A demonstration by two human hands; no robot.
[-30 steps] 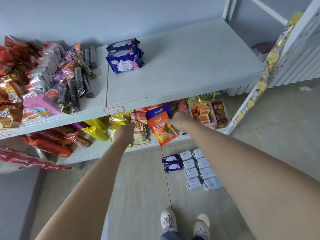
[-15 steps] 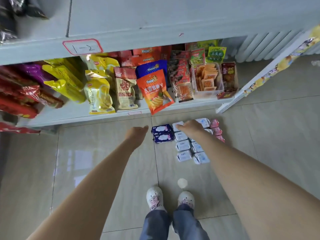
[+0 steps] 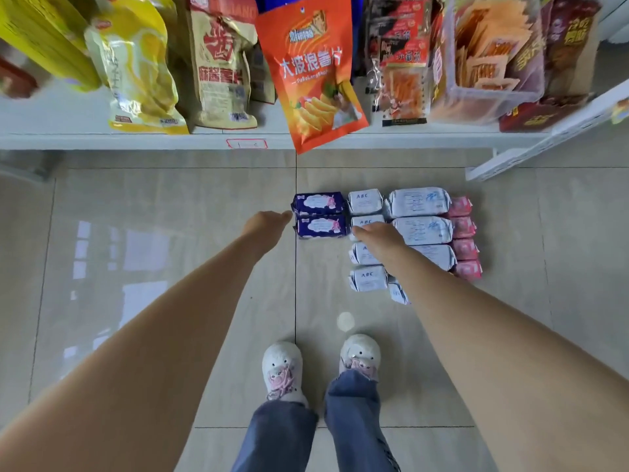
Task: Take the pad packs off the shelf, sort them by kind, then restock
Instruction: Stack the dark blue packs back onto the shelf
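Slippers aside, my right hand rests relaxed, fingers on a small white soft-wrapped pad pack; my left hand, loose and empty, nears two dark blue plastic packs left of it. They look light, squashy, slick: pinch across the short sides. Beyond, the white shelf lip overhangs; bare tiles lie leftward.

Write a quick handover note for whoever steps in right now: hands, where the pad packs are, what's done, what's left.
Hands: left hand reaches toward the dark blue packs, holding nothing; right hand rests on the small white ABC packs, grip unclear.
Packs: all on the floor below the snack shelf, in columns by kind: dark blue, small white ABC, larger white packs, pink packs.
Done: packs off the shelf and apparently sorted.
Left: restocking.
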